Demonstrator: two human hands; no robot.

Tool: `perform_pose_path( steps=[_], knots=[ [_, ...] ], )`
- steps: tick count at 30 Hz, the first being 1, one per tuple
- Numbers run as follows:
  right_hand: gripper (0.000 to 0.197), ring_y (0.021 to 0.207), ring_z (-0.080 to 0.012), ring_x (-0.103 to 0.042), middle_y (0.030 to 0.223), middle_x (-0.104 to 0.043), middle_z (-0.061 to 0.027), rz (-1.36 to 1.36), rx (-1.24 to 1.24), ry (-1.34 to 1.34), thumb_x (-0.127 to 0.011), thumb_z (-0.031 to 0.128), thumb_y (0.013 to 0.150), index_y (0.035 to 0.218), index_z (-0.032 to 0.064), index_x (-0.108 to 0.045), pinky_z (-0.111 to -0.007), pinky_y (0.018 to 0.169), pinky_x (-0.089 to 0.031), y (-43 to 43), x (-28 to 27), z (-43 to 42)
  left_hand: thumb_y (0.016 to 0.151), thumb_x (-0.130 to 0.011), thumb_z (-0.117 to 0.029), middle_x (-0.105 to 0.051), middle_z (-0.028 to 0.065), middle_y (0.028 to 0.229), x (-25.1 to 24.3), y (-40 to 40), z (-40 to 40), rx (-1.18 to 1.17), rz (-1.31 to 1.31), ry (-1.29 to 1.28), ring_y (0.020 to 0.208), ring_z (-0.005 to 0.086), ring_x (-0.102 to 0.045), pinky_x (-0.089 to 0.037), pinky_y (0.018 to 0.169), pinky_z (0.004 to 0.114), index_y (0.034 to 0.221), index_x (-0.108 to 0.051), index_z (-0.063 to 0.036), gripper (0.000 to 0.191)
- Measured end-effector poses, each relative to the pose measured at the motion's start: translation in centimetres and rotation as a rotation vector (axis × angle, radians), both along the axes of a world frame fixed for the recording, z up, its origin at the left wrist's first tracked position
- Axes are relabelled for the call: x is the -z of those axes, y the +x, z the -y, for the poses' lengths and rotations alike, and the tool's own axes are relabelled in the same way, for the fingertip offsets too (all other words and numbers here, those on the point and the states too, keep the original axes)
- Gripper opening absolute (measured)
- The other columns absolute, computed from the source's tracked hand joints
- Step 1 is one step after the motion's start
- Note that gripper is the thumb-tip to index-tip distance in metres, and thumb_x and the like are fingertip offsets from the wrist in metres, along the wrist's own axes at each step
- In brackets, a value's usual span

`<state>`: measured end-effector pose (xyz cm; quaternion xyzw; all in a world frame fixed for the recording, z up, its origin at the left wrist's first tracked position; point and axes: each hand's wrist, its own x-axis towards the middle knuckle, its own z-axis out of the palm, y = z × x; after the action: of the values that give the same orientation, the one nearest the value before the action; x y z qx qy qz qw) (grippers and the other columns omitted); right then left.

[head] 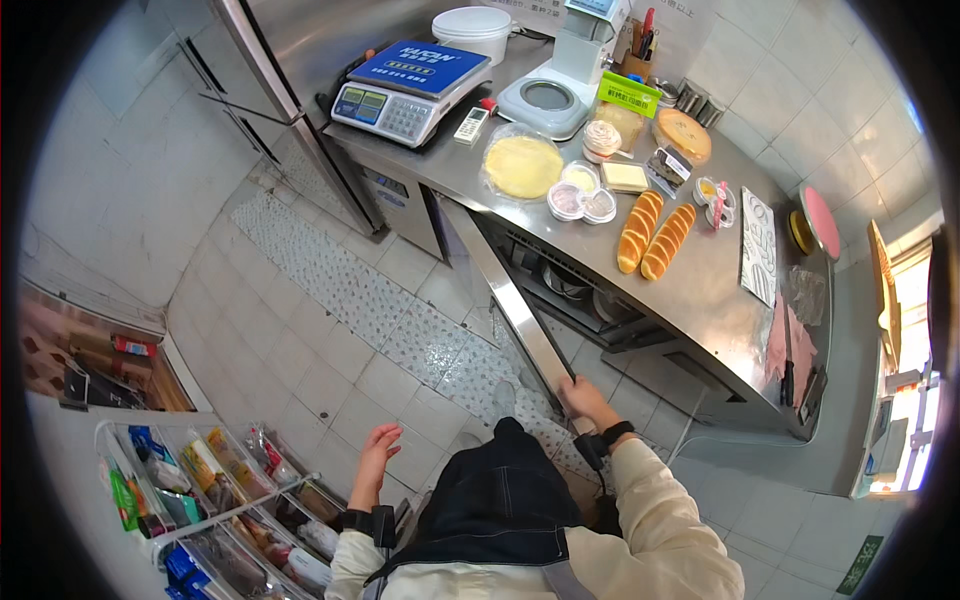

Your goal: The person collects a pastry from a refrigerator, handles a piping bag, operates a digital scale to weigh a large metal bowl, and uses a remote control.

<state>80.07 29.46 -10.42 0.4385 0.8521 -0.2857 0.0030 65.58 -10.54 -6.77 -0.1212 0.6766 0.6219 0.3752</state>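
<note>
My right hand [584,400] grips the edge of a stainless steel cabinet door [517,304], which stands swung out from the under-counter unit. Behind that door, the dark opening [517,259] shows round metal pots or bowls [564,279], partly hidden. My left hand [377,456] hangs in the air over the tiled floor with its fingers apart, holding nothing. On the steel countertop [697,330] above the opening lie two scored bread loaves [640,232]. Near them are lidded plastic cups [581,196], a pale block [625,177] and a wrapped yellow round sheet [523,165].
A digital scale [411,90], a white lidded bucket [472,34] and a white machine [555,86] stand farther back. At the right lie a long knife [787,356], a pink cloth [804,346] and a decorating mould [757,244]. A rack of packets [217,517] is at lower left.
</note>
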Motion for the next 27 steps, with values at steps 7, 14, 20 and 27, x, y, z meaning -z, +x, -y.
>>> perform_pose_path(
  steps=[7, 14, 20, 27],
  knots=[
    [0.069, 0.097, -0.041, -0.055, 0.1, -0.057, -0.0305, 0.333, -0.247, -0.402, -0.034, 0.055, 0.084, 0.095, -0.0079, -0.06, -0.04, 0.085, -0.043, -2.1, 2.6, 6.0, 0.087, -0.049, -0.021, -0.043, 0.0176, 0.13, 2.1, -2.0, -7.0, 0.261, -0.3, -0.034, 0.123, 0.0262, -0.038, -0.029, 0.101, 0.032, 0.129, -0.036, -0.0003, 0.049],
    [0.058, 0.107, -0.0198, -0.049, 0.123, -0.05, -0.0077, 0.03, -0.308, -1.611, -0.052, 0.039, 0.086, 0.128, 0.0006, -0.038, -0.029, 0.09, -0.039, -4.5, 3.8, 18.1, 0.073, -0.064, -0.024, -0.034, 0.0299, 0.129, 5.2, -3.0, -11.2, 0.404, -0.503, -0.468, 0.12, 0.0388, -0.035, -0.031, 0.099, 0.041, 0.134, -0.018, 0.007, 0.082],
    [0.036, 0.105, -0.0188, -0.054, 0.117, -0.054, -0.0092, 0.146, -0.24, -1.711, -0.04, 0.022, 0.092, 0.124, 0.0052, -0.044, -0.028, 0.088, -0.042, -6.1, 5.6, 13.1, 0.067, -0.069, -0.018, -0.044, 0.0241, 0.109, 3.9, -5.5, -7.1, 0.429, -0.841, -0.86, 0.099, 0.0405, -0.044, -0.038, 0.085, 0.045, 0.134, -0.016, 0.0015, 0.087],
    [0.032, 0.099, -0.0244, -0.057, 0.103, -0.06, -0.0153, 0.22, 0.129, -0.759, -0.048, 0.026, 0.087, 0.107, 0.0028, -0.055, -0.035, 0.083, -0.045, -7.8, 18.3, -4.6, 0.068, -0.07, -0.024, -0.046, 0.024, 0.11, 4.9, -10.4, -8.1, 0.446, -0.9, -0.932, 0.102, 0.0391, -0.046, -0.039, 0.085, 0.044, 0.128, -0.027, 0.0035, 0.079]
  ],
)
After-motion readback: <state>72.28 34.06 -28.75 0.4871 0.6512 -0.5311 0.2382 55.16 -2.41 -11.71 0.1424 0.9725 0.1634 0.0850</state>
